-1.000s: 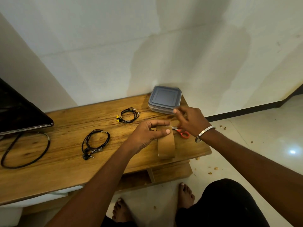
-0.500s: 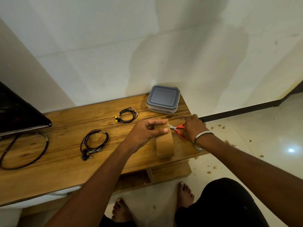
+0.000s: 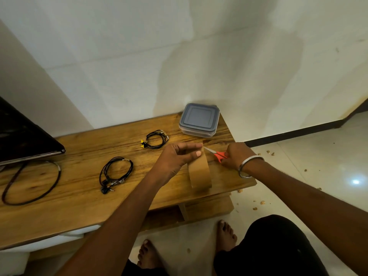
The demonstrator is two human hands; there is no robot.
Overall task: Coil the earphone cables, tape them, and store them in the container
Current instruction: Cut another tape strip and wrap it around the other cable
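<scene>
- Brown packing tape [image 3: 199, 172] stands on edge on the wooden counter [image 3: 79, 196], directly under the left hand [image 3: 179, 156], whose thumb and fingers pinch the pulled-up free end so the strip stays taut for cutting
- Just to the right, the right hand [image 3: 237, 155] grips the orange-handled scissors [image 3: 216, 153], fingers curled round the handles; the blade tips point at the strip right beside the left thumb, apparently about to snip a piece off
- Two coiled earphone cables lie beyond and to the left of the left hand: the one with yellow buds [image 3: 156, 139] near its fingertips, the larger black coil [image 3: 116, 173] farther left; pale bits on each may be tape, but I cannot tell
- Past both hands, against the wall, sits the container [image 3: 199, 120] with its grey lid on, so storing has probably not begun
- Far left of the hands, a dark screen [image 3: 22, 136] and a thick black cord loop [image 3: 31, 184] sit apart from the work
</scene>
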